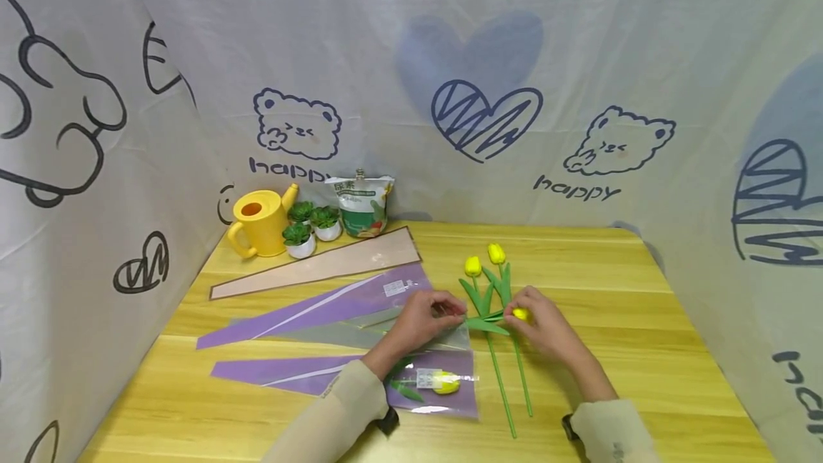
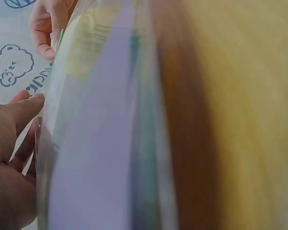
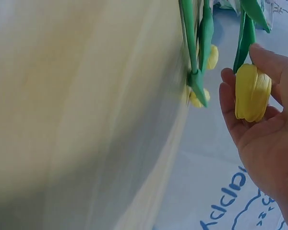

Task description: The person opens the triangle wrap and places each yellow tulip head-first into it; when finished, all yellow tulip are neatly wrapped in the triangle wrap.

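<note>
My right hand (image 1: 546, 324) pinches a yellow artificial tulip (image 3: 253, 93) just below its bloom. The tulip lies sideways, its green leaves (image 1: 486, 326) pointing left toward my left hand (image 1: 424, 320). My left hand's thumb and fingers grip the mouth of a clear greyish flower sleeve (image 1: 458, 338); the fingertips are partly hidden. Two more yellow tulips (image 1: 473, 267) lie on the table beyond, their stems (image 1: 501, 384) running toward me under the held one. Nearer, beside my left forearm, is a purple sleeve (image 1: 466, 402) with a yellow tulip (image 1: 446, 382) inside it.
Another purple sleeve (image 1: 321, 306) and a pale pink, brown-edged sleeve (image 1: 321, 270) lie farther back on the wooden table (image 1: 643, 320). Along the rear left stand a yellow watering can (image 1: 260, 231), several small potted succulents (image 1: 300, 241) and a green-white pouch (image 1: 363, 209). Printed cloth (image 1: 489, 184) surrounds the table.
</note>
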`<state>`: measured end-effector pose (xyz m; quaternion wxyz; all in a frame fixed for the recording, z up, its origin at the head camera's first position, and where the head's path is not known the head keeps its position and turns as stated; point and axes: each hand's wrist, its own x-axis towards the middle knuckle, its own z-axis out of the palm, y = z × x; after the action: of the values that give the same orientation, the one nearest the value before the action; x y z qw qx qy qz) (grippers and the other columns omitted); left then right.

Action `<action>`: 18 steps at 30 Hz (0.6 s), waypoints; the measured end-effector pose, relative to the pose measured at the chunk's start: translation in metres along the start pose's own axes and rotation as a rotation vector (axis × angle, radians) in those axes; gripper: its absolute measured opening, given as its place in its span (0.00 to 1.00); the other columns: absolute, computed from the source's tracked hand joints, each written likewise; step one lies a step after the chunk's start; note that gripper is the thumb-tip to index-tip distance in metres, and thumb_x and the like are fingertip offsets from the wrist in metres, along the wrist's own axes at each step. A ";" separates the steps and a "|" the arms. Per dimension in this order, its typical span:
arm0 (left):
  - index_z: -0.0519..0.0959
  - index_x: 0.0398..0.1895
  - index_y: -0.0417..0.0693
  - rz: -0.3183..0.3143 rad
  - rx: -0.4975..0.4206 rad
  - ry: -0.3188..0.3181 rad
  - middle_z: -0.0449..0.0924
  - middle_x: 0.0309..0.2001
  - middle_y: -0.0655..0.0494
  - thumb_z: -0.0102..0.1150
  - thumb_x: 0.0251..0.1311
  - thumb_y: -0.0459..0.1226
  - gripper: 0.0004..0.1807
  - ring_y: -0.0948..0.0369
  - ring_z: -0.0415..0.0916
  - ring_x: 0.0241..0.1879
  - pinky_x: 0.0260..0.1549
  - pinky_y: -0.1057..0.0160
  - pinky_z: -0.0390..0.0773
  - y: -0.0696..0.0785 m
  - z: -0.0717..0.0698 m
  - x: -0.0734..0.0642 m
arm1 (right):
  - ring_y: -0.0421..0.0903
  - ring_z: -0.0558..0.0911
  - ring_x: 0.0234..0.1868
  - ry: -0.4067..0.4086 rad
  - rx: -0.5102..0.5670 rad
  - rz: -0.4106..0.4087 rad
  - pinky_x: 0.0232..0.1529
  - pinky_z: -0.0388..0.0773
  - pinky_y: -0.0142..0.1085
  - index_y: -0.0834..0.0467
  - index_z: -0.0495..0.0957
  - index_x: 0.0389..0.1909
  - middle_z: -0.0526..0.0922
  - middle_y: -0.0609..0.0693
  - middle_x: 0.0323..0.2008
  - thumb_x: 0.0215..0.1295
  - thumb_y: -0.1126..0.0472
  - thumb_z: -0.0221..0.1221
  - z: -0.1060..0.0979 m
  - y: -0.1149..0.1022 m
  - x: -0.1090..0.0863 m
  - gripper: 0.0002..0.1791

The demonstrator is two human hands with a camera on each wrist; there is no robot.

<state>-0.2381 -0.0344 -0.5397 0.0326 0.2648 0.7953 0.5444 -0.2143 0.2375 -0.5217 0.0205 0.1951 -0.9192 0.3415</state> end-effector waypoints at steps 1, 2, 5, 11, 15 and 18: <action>0.89 0.41 0.44 -0.003 0.000 -0.001 0.90 0.39 0.54 0.72 0.61 0.31 0.06 0.61 0.84 0.37 0.38 0.68 0.81 0.001 0.000 0.000 | 0.51 0.80 0.50 0.004 -0.004 -0.002 0.54 0.80 0.50 0.50 0.82 0.35 0.79 0.49 0.44 0.69 0.65 0.65 0.001 -0.001 0.001 0.05; 0.89 0.41 0.43 -0.005 0.001 -0.002 0.90 0.39 0.54 0.72 0.62 0.30 0.06 0.61 0.84 0.37 0.38 0.68 0.82 0.001 0.000 0.000 | 0.50 0.80 0.50 0.009 -0.008 -0.006 0.53 0.80 0.49 0.50 0.82 0.35 0.79 0.49 0.44 0.69 0.65 0.66 0.003 -0.002 0.001 0.05; 0.89 0.41 0.44 -0.004 0.004 -0.003 0.90 0.39 0.54 0.72 0.62 0.31 0.06 0.61 0.84 0.37 0.38 0.67 0.82 0.003 0.000 0.001 | 0.48 0.80 0.48 0.018 -0.019 -0.019 0.51 0.80 0.47 0.51 0.83 0.35 0.79 0.48 0.42 0.68 0.65 0.66 0.006 -0.007 0.003 0.05; 0.89 0.40 0.44 0.021 0.003 0.004 0.90 0.38 0.54 0.72 0.62 0.32 0.05 0.60 0.85 0.37 0.38 0.66 0.82 0.003 0.002 0.003 | 0.47 0.80 0.46 0.019 -0.026 -0.012 0.49 0.80 0.44 0.52 0.83 0.35 0.78 0.47 0.41 0.67 0.64 0.68 0.012 -0.015 0.007 0.04; 0.89 0.40 0.45 0.023 -0.001 0.008 0.90 0.38 0.55 0.72 0.62 0.33 0.05 0.60 0.84 0.37 0.38 0.66 0.82 0.003 0.003 0.003 | 0.50 0.81 0.48 0.019 -0.034 0.002 0.51 0.80 0.48 0.51 0.83 0.34 0.79 0.48 0.42 0.67 0.63 0.68 0.016 -0.019 0.008 0.04; 0.89 0.41 0.45 0.015 -0.003 0.007 0.90 0.38 0.55 0.72 0.62 0.33 0.05 0.63 0.84 0.36 0.38 0.66 0.82 0.003 0.003 0.003 | 0.52 0.81 0.50 0.018 -0.034 0.005 0.52 0.80 0.50 0.51 0.82 0.34 0.79 0.50 0.44 0.67 0.64 0.68 0.019 -0.022 0.008 0.05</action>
<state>-0.2384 -0.0296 -0.5381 0.0261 0.2687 0.7927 0.5465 -0.2117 0.2077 -0.5208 0.0313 0.1893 -0.9251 0.3277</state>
